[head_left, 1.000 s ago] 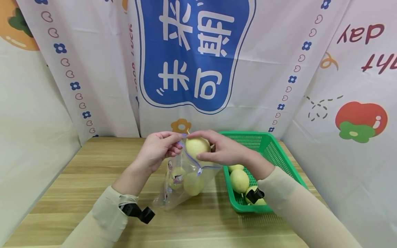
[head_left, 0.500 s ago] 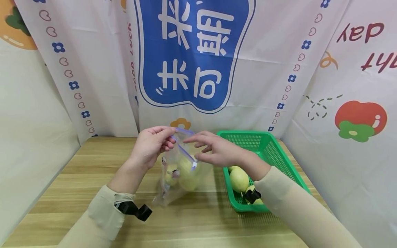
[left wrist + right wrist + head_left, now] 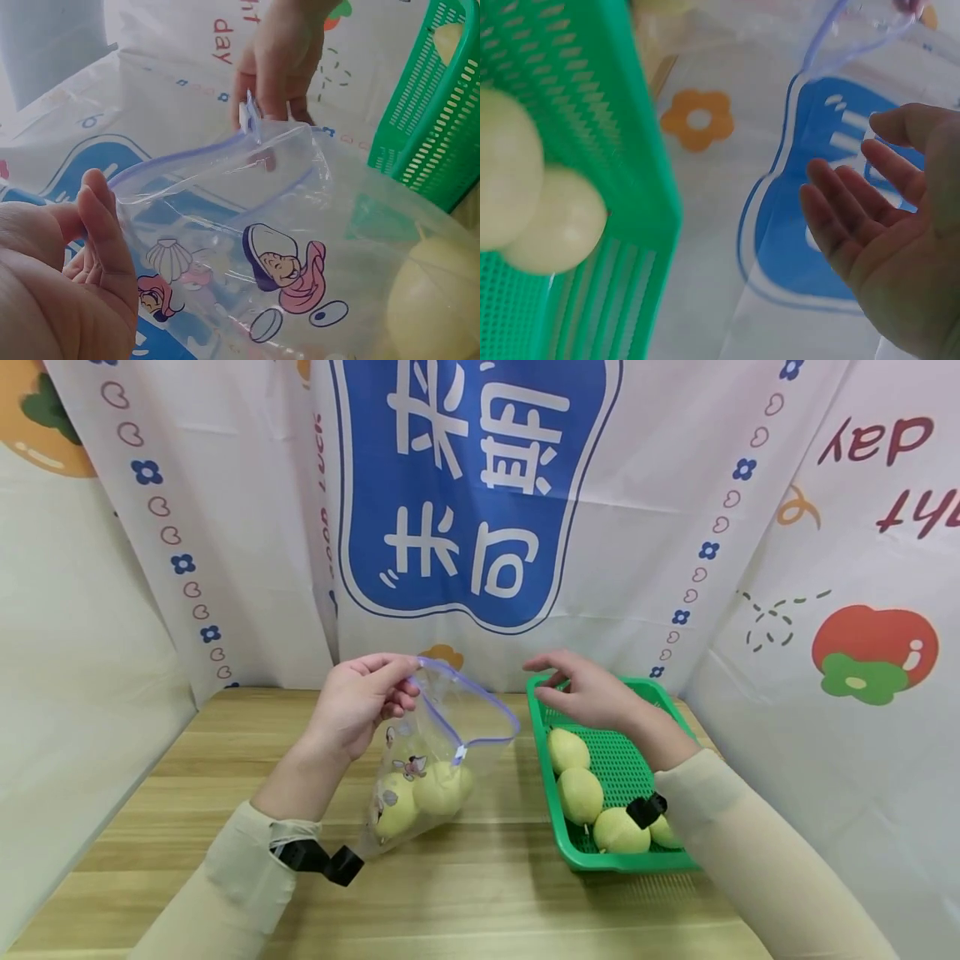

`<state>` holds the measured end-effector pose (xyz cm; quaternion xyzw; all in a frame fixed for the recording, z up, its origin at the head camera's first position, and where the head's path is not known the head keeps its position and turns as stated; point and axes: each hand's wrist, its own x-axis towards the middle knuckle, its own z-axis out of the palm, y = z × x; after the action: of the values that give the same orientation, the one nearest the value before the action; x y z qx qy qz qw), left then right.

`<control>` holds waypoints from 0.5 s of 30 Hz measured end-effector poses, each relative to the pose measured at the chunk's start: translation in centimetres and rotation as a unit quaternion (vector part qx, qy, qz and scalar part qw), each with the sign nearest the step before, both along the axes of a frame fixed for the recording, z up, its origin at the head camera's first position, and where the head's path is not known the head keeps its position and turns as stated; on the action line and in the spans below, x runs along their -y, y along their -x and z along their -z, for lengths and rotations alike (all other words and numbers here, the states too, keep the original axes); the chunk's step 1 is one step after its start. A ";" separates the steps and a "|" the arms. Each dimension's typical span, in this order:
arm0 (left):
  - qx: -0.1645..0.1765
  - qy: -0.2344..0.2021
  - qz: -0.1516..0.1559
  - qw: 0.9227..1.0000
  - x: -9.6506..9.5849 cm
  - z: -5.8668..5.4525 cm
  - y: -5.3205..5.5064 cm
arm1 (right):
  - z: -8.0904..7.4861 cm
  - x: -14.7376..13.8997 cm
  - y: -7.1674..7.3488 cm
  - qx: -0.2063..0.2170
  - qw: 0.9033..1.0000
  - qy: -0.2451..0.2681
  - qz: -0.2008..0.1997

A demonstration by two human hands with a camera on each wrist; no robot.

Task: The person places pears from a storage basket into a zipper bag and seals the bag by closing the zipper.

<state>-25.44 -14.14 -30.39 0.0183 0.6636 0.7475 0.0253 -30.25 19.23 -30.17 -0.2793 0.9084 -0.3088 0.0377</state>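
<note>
Head view is showing the left hand (image 3: 356, 710) holding a clear zip bag (image 3: 403, 745) by its mouth, the fingers (image 3: 406, 697) clamped on the purple rim (image 3: 491, 741). The bag is leaning on the wooden surface (image 3: 450, 910), its mouth gaping, and at least 2 pears (image 3: 438, 789) are lying inside. The right hand (image 3: 588, 691) is hovering over the far left part of a green basket (image 3: 618, 760), its fingers spreading apart and bending loosely. The basket is standing to the right of the bag, and 4 basket pears (image 3: 580, 795) are showing along its left and near sides. Left wrist view is showing cartoon prints (image 3: 281, 266) on the bag.
</note>
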 end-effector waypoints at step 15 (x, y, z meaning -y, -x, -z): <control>-0.001 0.041 0.022 0.999 -0.1 0.1 0.0 | 4.3 -4.4 3.1 0.056 0.988 -0.134 0.046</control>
<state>-25.45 -14.03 -30.50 0.0325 0.6933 0.7187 0.0418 -33.39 23.65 -34.51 -0.2121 0.9497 -0.2013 0.1117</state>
